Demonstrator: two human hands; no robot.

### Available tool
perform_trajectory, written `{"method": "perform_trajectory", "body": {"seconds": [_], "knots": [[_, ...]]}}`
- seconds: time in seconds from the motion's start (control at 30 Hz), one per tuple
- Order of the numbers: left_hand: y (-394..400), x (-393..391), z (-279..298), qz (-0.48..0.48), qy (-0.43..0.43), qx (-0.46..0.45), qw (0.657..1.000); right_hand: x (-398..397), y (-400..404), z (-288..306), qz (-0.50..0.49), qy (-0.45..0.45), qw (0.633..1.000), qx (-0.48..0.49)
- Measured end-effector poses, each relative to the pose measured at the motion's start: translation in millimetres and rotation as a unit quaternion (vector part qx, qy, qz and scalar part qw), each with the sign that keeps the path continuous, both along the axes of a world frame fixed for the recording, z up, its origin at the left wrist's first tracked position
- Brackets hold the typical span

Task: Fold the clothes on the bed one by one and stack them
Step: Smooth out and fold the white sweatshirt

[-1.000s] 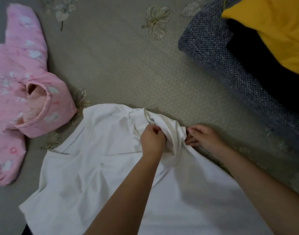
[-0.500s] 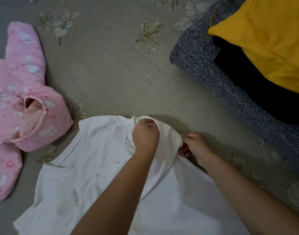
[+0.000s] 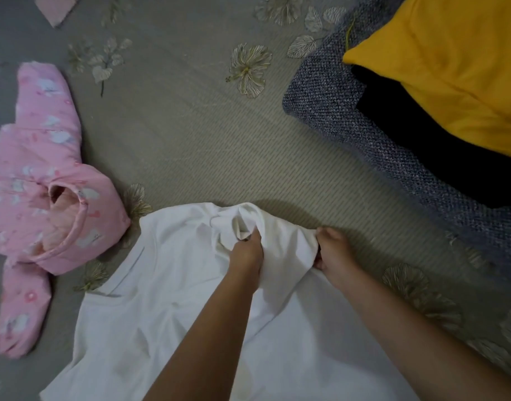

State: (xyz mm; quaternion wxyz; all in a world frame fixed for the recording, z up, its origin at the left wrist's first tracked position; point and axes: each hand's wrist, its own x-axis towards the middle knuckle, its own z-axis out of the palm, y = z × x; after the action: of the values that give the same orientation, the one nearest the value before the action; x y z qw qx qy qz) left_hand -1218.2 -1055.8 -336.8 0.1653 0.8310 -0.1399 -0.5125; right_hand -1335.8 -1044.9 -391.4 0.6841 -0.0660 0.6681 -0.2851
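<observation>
Both hands, left (image 3: 246, 250) and right (image 3: 332, 250), grip the bunched white shirt (image 3: 150, 308) on the bed (image 3: 190, 140)

You have a plain white shirt (image 3: 150, 311) before you on a grey-green bed (image 3: 190, 134) cover printed with pale leaf and flower sprigs. To your left lies a pink padded jacket (image 3: 37, 180) with white motifs. At right, a speckled blue-grey knit (image 3: 350, 117), a black garment (image 3: 422, 146) and a mustard-yellow garment (image 3: 451, 68).

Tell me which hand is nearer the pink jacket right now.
Left. The left hand grips bunched fabric of the white shirt, closer to the pink jacket; the right hand grips the shirt's far edge, farther away.
</observation>
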Motion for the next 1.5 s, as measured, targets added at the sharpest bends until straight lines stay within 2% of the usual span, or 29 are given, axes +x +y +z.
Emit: {"method": "perform_trajectory", "body": {"seconds": [0.13,0.27,0.3,0.37,0.47,0.57,0.63,0.67,0.73,0.8,0.87,0.97,1.07,1.1,1.17,1.23,1.3,1.33,1.4,1.43,1.5], "knots": [[-15,-2,5,0.005,0.086,-0.007,0.996,-3,3,3,0.016,0.003,1.0,-0.018],[-33,2,16,0.103,0.109,-0.043,0.988,-1,2,3,-0.002,-0.01,1.0,-0.002],[-40,7,18,0.101,0.075,-0.072,0.989,-1,2,3,0.0,-0.004,1.0,0.0],[-53,22,27,0.024,-0.054,-0.137,0.989,0,2,3,-0.003,0.009,1.0,0.002],[-73,46,48,-0.139,-0.249,-0.182,0.941,4,1,4,-0.028,0.007,1.0,-0.003],[-91,61,49,-0.272,-0.303,-0.147,0.902,7,2,4,-0.043,0.01,0.999,0.003],[-101,70,38,-0.263,-0.317,-0.13,0.902,9,3,6,-0.057,0.007,0.998,0.01],[-103,73,34,-0.237,-0.303,-0.141,0.912,10,1,7,-0.07,0.002,0.997,0.013],[-95,72,28,-0.16,-0.205,-0.181,0.949,10,0,11,-0.097,-0.023,0.995,0.014],[-68,68,24,-0.159,-0.128,-0.175,0.963,11,1,18,-0.099,-0.055,0.994,-0.004],[-34,74,21,-0.167,-0.101,-0.152,0.969,13,7,21,-0.088,-0.052,0.994,-0.024],[8,95,15,-0.213,-0.116,-0.151,0.958,12,18,23,-0.038,0.011,0.998,-0.057],[38,120,9,-0.174,-0.105,-0.15,0.968,8,19,20,0.028,0.116,0.987,-0.109],[49,129,5,-0.181,-0.11,-0.135,0.968,7,21,18,0.073,0.171,0.973,-0.134],[77,144,2,-0.275,-0.146,-0.085,0.947,9,31,16,0.196,0.31,0.913,-0.178],[105,158,-1,-0.313,-0.183,-0.054,0.93,14,43,19,0.28,0.44,0.827,-0.21],[134,174,-2,-0.268,-0.246,-0.023,0.931,28,54,30,0.316,0.518,0.734,-0.304],[148,183,-1,-0.256,-0.284,-0.002,0.924,39,58,32,0.323,0.532,0.679,-0.39],[176,202,-5,-0.259,-0.342,0.031,0.903,68,58,36,0.344,0.497,0.573,-0.554],[189,210,-4,-0.245,-0.359,0.05,0.899,84,53,36,0.369,0.455,0.534,-0.61],[214,226,-2,-0.216,-0.367,0.08,0.901,120,39,39,0.425,0.395,0.479,-0.659]]}}
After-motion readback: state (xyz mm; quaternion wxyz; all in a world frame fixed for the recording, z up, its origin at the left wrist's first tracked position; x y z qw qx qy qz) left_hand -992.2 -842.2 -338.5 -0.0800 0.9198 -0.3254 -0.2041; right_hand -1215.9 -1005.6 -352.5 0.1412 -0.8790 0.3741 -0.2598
